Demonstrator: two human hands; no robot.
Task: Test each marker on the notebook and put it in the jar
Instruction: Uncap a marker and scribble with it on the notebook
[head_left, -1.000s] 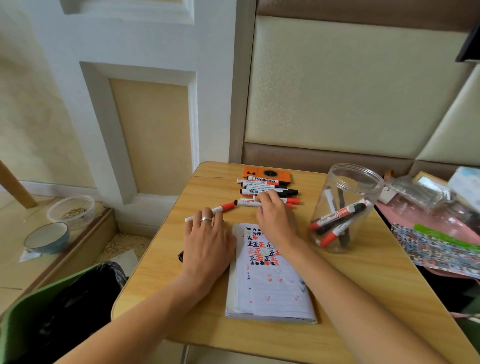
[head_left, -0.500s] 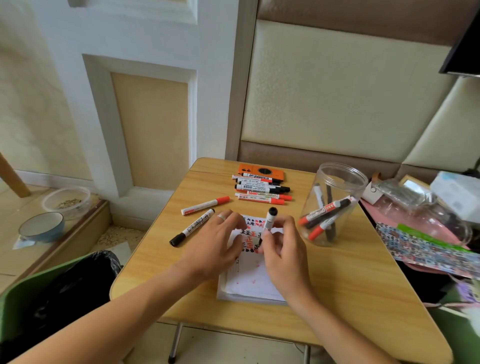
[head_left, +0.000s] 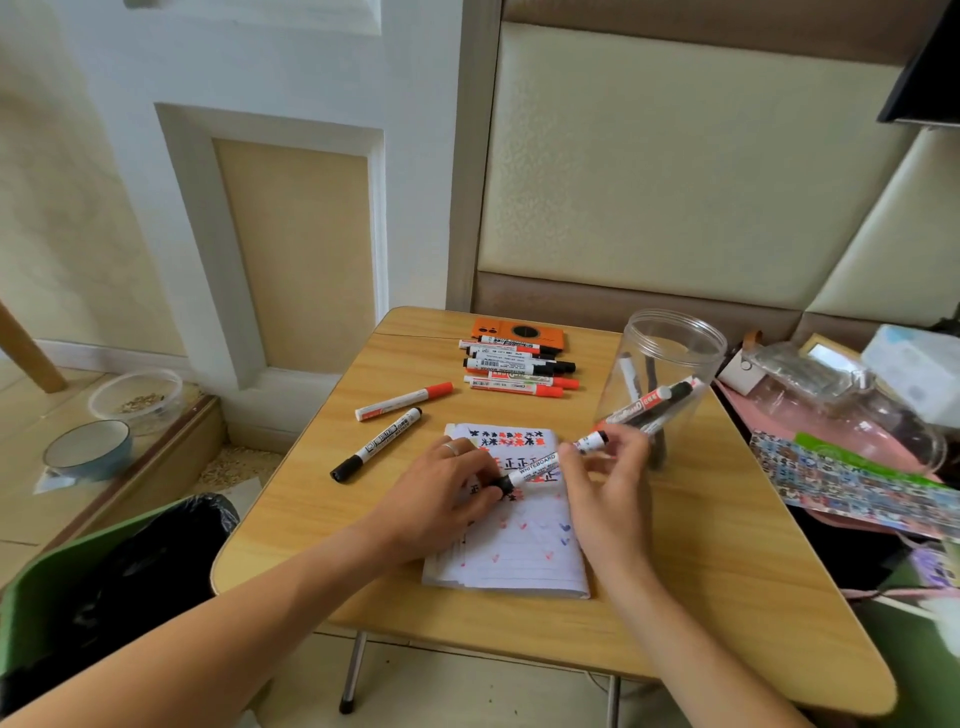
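- A small wooden table carries everything.
- An open notebook lies mid-table.
- A clear jar stands right.
- Two loose markers lie left.
- A marker row lies beside an orange box.

— The worktop?
— Pale wood grain, smooth, faintly glossy.
— The jar?
— Clear, shiny plastic.
— The notebook?
— Matt lined paper. The markers look like smooth plastic.

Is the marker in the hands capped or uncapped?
Capped: the black cap sits on the white whiteboard marker, gripped by the left hand.
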